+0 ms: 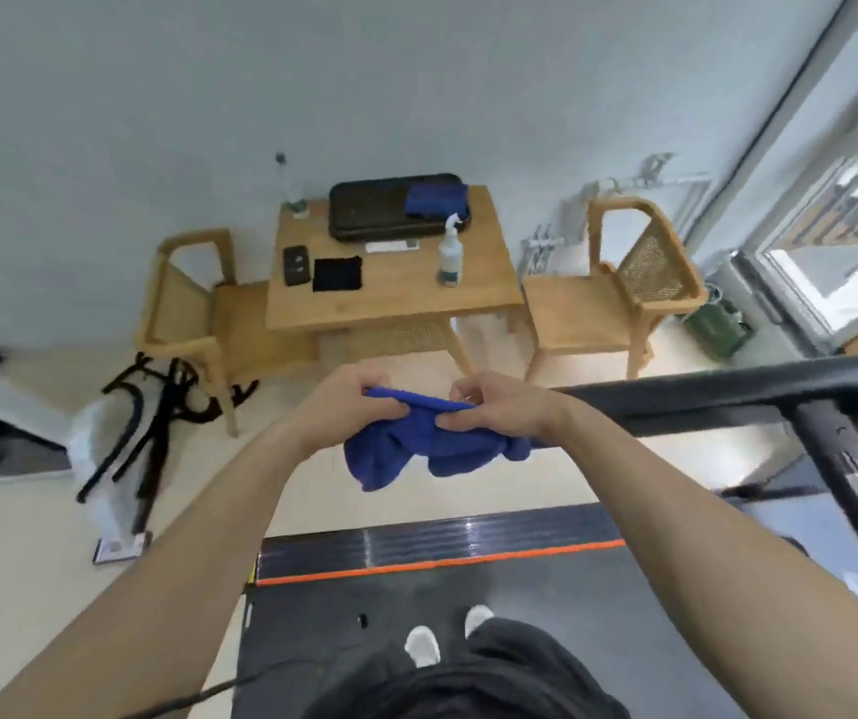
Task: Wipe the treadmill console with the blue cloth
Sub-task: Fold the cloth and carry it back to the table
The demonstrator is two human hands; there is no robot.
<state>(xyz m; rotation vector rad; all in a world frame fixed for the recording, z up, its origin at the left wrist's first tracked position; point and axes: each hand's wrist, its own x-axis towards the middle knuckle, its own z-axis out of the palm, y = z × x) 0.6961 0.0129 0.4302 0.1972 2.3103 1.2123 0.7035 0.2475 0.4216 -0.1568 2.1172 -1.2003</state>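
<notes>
A crumpled blue cloth [432, 448] hangs in mid-air in front of me, gripped along its top edge by both hands. My left hand [351, 402] pinches the cloth's left end and my right hand [499, 404] pinches its right end, fingers closed on the fabric. The treadmill's black handrail [727, 394] runs to the right behind my right wrist, and its dark frame [841, 474] drops down at the right edge. The belt deck with an orange stripe [442, 563] lies below, where I stand in white shoes. The console itself is not clearly in view.
A wooden table [395, 298] stands ahead with a white spray bottle [451, 254], a black case [390, 210] with another blue cloth [434, 199] on it, and a black cloth [337, 274]. Wooden chairs [629, 282] flank it. A folded black tripod [152, 422] lies at the left.
</notes>
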